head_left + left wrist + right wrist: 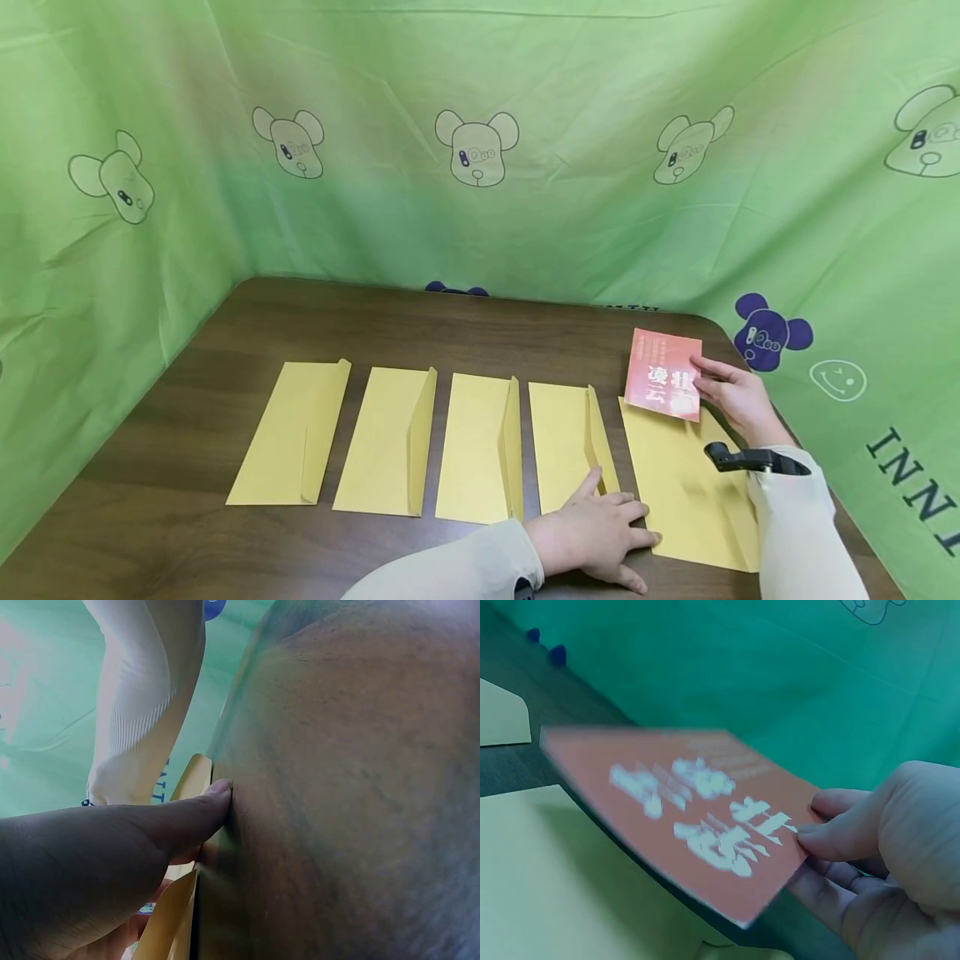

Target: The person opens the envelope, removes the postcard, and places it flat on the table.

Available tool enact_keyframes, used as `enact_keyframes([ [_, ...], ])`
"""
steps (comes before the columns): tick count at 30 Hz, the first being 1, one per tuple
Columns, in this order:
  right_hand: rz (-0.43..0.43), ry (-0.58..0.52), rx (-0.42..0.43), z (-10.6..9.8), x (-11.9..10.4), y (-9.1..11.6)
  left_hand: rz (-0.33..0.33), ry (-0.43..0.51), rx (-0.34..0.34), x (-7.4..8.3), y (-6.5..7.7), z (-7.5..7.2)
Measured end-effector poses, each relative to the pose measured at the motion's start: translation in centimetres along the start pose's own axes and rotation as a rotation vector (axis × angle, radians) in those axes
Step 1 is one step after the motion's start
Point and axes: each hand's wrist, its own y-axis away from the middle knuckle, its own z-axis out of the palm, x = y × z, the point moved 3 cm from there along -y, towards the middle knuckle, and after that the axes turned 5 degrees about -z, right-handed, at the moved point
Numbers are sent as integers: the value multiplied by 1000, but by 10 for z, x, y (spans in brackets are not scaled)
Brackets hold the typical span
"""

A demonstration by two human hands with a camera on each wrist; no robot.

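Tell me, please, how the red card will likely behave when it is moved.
The red card is probably stiff: pinched at one edge by the right hand, it extends without obvious drooping. It looks thin, so likely light; its shine hints at slipperiness.

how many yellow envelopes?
5, in a row on the table: the leftmost envelope, the second envelope, the middle envelope, the fourth envelope near the left hand, and the rightmost envelope below the red card. Any stacked underneath would be hidden.

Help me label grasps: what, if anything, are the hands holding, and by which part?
The right hand pinches the red card by its right edge in the head view. The left hand grips nothing, resting at the rightmost envelope.
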Motion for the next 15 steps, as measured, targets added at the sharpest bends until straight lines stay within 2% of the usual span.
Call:
enact_keyframes([
  [10, 81, 195, 104, 6, -3, -6, 5, 6, 1, -1, -1, 1],
  [15, 87, 260, 106, 8, -3, -6, -1, 0, -1, 1, -1, 3],
])
